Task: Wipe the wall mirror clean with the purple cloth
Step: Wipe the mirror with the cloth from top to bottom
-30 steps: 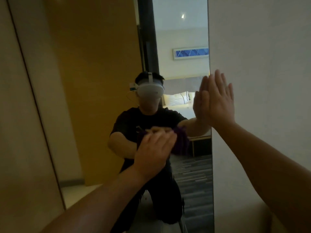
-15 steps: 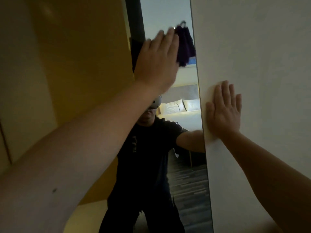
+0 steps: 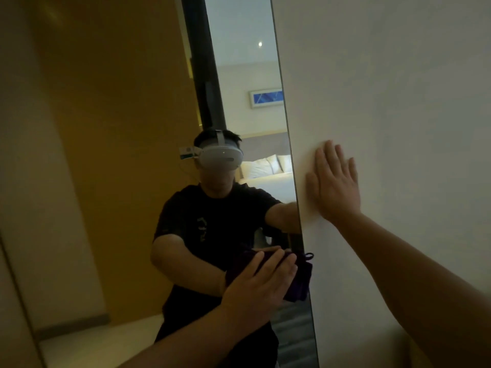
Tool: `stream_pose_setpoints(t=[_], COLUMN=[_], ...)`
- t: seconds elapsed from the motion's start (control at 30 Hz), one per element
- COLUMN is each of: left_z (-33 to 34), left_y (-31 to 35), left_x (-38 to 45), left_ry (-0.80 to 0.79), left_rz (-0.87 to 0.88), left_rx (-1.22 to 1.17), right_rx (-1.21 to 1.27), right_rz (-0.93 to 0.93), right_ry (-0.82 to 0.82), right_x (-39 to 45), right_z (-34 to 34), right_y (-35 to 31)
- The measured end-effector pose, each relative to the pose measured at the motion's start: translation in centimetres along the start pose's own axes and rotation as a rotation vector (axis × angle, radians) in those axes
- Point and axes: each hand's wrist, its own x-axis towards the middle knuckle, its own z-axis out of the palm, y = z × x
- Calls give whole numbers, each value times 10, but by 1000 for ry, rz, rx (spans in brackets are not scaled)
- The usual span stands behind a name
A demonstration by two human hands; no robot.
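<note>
A tall wall mirror [image 3: 111,128] fills the left and middle of the head view; its right edge runs down beside a white wall. My left hand [image 3: 261,284] presses the dark purple cloth [image 3: 300,277] flat against the lower part of the glass, close to the right edge. Most of the cloth is hidden under my palm; its right side and a small loop show. My right hand [image 3: 334,181] lies flat on the white wall just right of the mirror's edge, fingers spread, holding nothing.
The white wall [image 3: 398,102] takes up the right half. The glass reflects a person in a black shirt with a headset, a yellow door, a bed with pillows and a framed picture. A pale wall panel [image 3: 16,181] borders the left.
My left hand has swept the cloth from the upper part of the mirror down to the lower part. My right hand has stayed flat on the wall.
</note>
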Motion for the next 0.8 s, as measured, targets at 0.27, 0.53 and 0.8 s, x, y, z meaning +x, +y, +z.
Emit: stream_pose_setpoints(t=[0.27,0.53,0.8], left_z=[-9,-38,-60], left_y=[-5,-26,-82], left_x=[-2,-23,-130], left_ry=[69,184,221], left_rz=[10,-111,-401], left_rx=[-54,-161,-224], right_rx=[61,230,465], right_rz=[21,-9,-377], right_ry=[-72,29,96], right_x=[-10,-33,-98], right_z=[-12,-26,-5], right_y=[-7,-50,-166])
